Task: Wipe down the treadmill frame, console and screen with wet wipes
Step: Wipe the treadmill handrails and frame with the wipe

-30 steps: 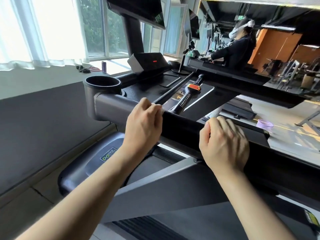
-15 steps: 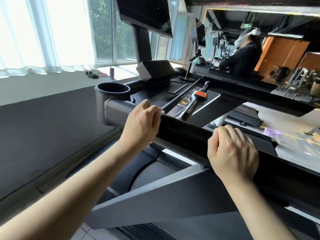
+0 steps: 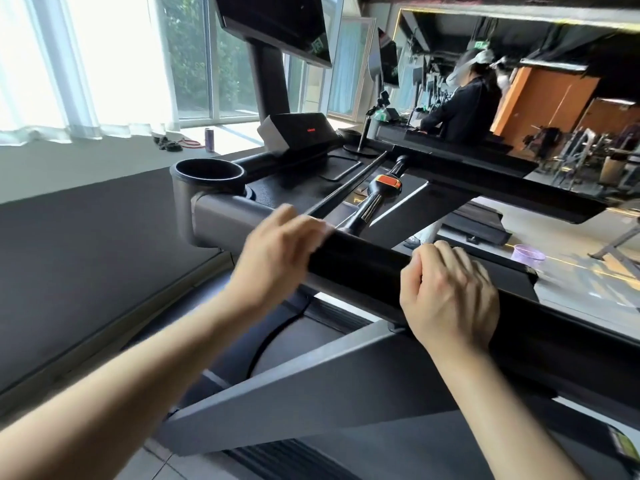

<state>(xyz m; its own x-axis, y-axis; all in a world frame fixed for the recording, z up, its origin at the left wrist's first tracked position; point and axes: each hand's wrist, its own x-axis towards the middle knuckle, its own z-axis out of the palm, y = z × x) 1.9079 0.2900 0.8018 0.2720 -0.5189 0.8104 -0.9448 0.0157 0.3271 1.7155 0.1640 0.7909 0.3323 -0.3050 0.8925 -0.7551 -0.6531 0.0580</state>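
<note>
The left hand (image 3: 277, 251) is being curled over a wet wipe (image 3: 325, 227) on the black handrail (image 3: 363, 261), whose long axis is being followed down-right to the right hand (image 3: 450, 299), itself clamped round the rail nearby.

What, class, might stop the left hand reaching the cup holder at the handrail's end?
Probably nothing, so yes: the left hand grips the handrail close to the cup holder, with only bare grey frame between them and nothing standing in the way.
</note>
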